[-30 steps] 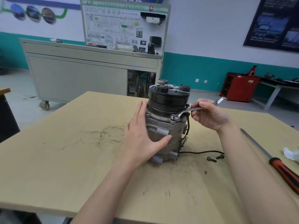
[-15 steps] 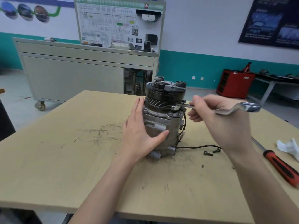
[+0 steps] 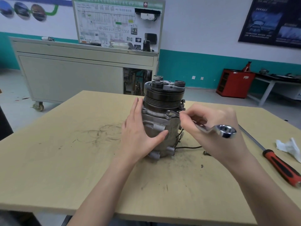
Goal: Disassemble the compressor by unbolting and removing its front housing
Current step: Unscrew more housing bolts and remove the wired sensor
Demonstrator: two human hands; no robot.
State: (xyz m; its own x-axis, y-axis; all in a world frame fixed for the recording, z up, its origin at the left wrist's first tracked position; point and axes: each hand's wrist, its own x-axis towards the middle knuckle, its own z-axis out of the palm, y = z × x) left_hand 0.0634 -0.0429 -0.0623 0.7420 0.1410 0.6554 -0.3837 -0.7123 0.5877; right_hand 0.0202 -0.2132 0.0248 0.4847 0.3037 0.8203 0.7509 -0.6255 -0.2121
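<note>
Wrench (image 3: pixel 215 129) now lower in right hand's (image 3: pixel 216 114) grip, perhaps clear of compressor (image 3: pixel 162 110); left hand (image 3: pixel 138 136) flat against it.

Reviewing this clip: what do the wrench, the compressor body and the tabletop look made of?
The shiny silver ring wrench looks like polished, probably chromed steel: mirror glints. The dull grey compressor body seems cast aluminium: matte, rough surface. The pale yellow tabletop appears laminated wood board: flat, scuffed with dark marks.

compressor (image 3: pixel 160 126) body dull cast metal with matt black pulley, wrench (image 3: pixel 216 129) glossy chrome, tabletop (image 3: pixel 65 160) matt scuffed pale wood, screwdriver (image 3: pixel 280 165) handle red-black plastic.
</note>
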